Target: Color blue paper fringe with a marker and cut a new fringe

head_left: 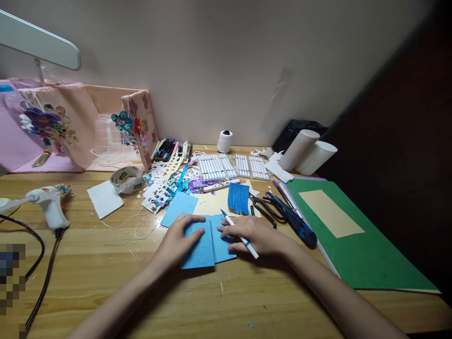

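Note:
Two light blue sheets lie side by side on the table in front of me, the left sheet (198, 252) edging over the right sheet (223, 252). Resting on the left one, my left hand (183, 238) has its thumb and fingers apart, pressing the paper down. My right hand (252, 233) lies over the right sheet and holds a white marker (251, 248) slantwise between its fingers. The marker's blue tip points up and away from me, uncapped. Just beyond the hands are another light blue sheet (179, 208) and a blue-coloured piece (238, 197) on cream paper (212, 203).
Black-handled scissors (266, 207) and a dark utility knife (300, 223) lie to the right, beside a green board (374, 254). Marker sets (215, 167) and paper scraps (158, 188) spread behind. At left are a tape roll (126, 180) and a corded glue gun (52, 205).

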`<act>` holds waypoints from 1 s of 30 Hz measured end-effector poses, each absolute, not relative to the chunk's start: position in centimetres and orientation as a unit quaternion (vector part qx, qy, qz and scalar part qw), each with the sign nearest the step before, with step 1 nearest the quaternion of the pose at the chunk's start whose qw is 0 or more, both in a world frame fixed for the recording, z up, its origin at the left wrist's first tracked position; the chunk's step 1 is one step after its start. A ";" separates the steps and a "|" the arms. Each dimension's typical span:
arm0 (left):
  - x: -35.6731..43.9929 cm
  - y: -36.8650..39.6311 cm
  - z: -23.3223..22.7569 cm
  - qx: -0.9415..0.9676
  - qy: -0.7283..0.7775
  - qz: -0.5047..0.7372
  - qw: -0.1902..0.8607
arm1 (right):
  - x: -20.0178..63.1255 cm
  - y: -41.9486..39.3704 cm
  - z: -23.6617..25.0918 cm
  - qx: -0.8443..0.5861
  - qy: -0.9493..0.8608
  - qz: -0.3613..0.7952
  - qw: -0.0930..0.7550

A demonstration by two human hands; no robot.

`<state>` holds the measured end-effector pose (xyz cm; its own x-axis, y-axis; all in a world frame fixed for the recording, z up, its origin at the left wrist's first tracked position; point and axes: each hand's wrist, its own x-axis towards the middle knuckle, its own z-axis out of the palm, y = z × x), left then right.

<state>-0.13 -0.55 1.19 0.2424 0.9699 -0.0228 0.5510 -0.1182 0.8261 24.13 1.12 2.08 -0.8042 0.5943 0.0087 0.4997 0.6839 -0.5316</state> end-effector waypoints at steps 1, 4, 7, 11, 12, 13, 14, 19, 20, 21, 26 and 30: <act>0.1 -0.7 0.9 0.700 0.547 0.275 0.367 | 24.1 1.1 2.2 -0.301 -0.913 0.261 0.088; 0.6 -1.0 0.1 0.720 0.549 0.258 0.336 | 24.1 1.1 2.3 -0.306 -0.910 0.266 0.087; 0.9 -1.1 -0.4 0.734 0.559 0.239 0.303 | 24.2 1.1 2.1 -0.313 -0.902 0.276 0.109; 1.2 -1.3 -0.4 0.738 0.574 0.215 0.281 | 24.3 1.2 1.8 -0.312 -0.900 0.280 0.120; 1.2 -1.3 -0.3 0.739 0.577 0.210 0.278 | 24.3 1.2 1.8 -0.311 -0.902 0.276 0.116; 1.3 -1.4 -0.3 0.738 0.580 0.206 0.274 | 24.3 1.2 1.7 -0.310 -0.904 0.271 0.113; 1.3 -1.4 -0.3 0.738 0.583 0.203 0.272 | 24.3 1.3 1.6 -0.308 -0.906 0.267 0.112; 1.4 -1.5 -0.4 0.741 0.585 0.198 0.263 | 23.9 1.4 0.7 -0.326 -0.892 0.266 0.164; 1.4 -1.5 -0.4 0.743 0.584 0.198 0.261 | 23.7 1.3 0.5 -0.337 -0.882 0.276 0.183; 1.4 -1.5 -0.4 0.744 0.584 0.197 0.259 | 23.5 1.3 0.3 -0.346 -0.869 0.288 0.204; 1.5 -1.5 -0.4 0.743 0.586 0.197 0.255 | 22.3 0.6 -0.3 -0.375 -0.813 0.334 0.294; 1.6 -1.6 -0.5 0.745 0.587 0.195 0.251 | 21.9 0.5 -0.5 -0.408 -0.782 0.353 0.313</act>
